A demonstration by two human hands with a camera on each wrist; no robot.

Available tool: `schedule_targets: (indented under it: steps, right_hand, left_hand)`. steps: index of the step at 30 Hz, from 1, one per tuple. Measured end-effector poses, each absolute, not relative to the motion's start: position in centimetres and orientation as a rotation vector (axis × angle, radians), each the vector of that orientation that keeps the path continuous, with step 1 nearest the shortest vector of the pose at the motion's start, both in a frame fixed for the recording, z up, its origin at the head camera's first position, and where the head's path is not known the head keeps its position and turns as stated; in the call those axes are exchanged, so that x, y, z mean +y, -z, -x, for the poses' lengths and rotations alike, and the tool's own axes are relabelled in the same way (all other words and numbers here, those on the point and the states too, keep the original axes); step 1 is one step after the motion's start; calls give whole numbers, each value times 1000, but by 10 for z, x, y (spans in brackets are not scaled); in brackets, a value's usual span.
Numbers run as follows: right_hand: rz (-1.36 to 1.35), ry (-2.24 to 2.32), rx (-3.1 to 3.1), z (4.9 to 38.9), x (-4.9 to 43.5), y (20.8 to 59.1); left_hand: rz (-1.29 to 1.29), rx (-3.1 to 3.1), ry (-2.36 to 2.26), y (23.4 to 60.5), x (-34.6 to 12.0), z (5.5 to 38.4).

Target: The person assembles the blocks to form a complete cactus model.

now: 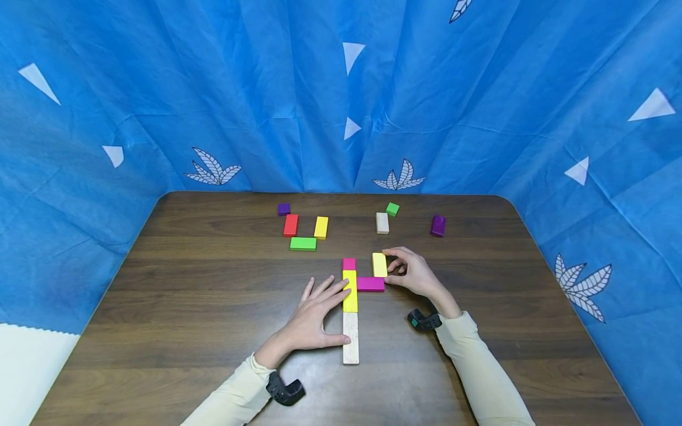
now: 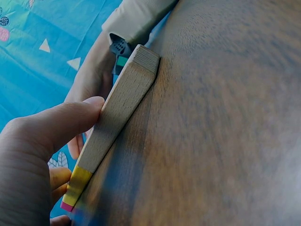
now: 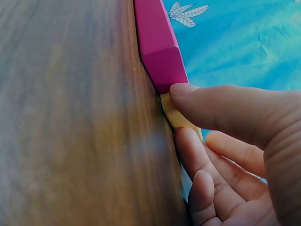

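A straight column lies on the table: a pale wooden block nearest, a yellow block beyond it, a small pink block at the far end. My left hand spreads along it, fingertips on the yellow block and thumb at the wooden one. From the column's right side a magenta block extends sideways. A second yellow block stands off that block's right end, pointing away from me. My right hand pinches this block by its right side; in the right wrist view the thumb covers where yellow meets magenta.
Farther back on the left lie purple, red, yellow and green blocks. At the back right are a white block, a small green one and a purple one. A blue curtain borders the table.
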State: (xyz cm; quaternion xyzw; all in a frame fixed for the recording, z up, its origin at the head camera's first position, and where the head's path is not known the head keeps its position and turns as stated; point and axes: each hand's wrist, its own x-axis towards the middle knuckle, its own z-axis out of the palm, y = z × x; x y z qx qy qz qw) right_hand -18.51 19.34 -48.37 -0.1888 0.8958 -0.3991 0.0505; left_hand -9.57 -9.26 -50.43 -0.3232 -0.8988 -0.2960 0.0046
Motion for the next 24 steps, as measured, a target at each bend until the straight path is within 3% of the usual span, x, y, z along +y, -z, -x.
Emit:
schedule_targets:
  steps: [13,24]
  right_hand:
    - [553,1292,2659,189,206,480]
    - [143,1544,2791,220,271,453]
  left_hand:
    - [1016,-2807,918,506,-91,96]
    - [1011,-2802,931,506,-91,95]
